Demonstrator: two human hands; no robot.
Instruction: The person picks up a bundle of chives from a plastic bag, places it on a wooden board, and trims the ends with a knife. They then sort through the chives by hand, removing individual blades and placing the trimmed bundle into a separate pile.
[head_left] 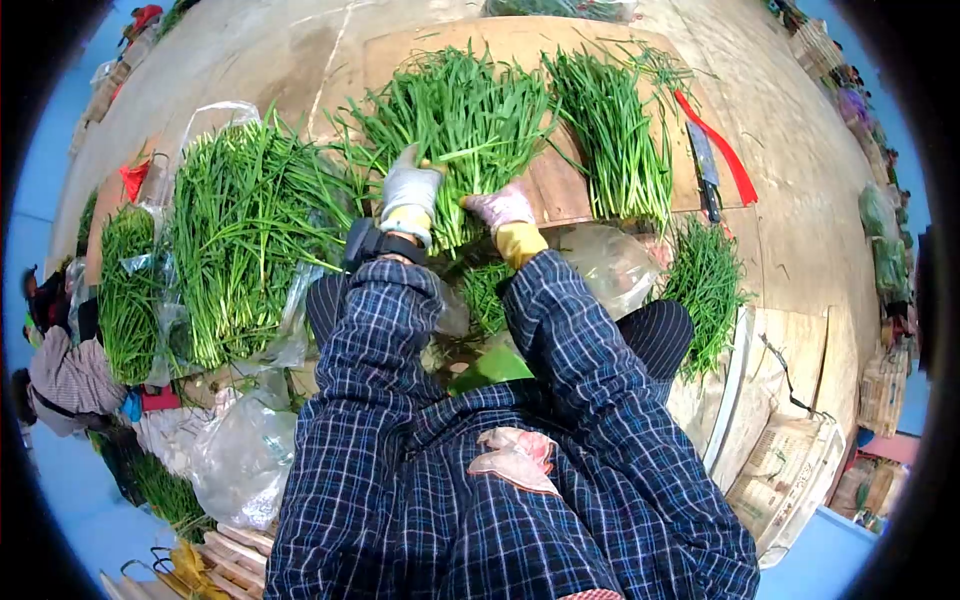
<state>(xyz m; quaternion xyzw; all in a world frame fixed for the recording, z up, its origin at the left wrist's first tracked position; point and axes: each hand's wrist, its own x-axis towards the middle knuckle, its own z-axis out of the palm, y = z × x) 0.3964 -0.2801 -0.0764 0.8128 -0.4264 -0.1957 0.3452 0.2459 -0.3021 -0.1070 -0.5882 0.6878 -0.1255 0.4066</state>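
Observation:
A big heap of garlic chives [450, 110] lies on a wooden board, its pale stems toward me. My left hand [412, 190], in a light glove with a yellowish cuff, is closed at the heap's left side. At the lower right of the same stems, my right hand [498, 206], in a pinkish glove with a yellow cuff, has its fingers curled on them. The heap hides some fingertips. Right of it lies a second bunch of chives [620, 140]. Farther right rest a knife [704, 165] with a dark handle and a red strip [718, 145].
A large pile of chives [245, 230] sits on plastic at the left, with another bunch [128, 290] beyond it. Loose greens [705, 290] lie near my right knee. Clear plastic bags [245, 455] and a crate [785, 475] stand lower down. Another person [75, 385] is at far left.

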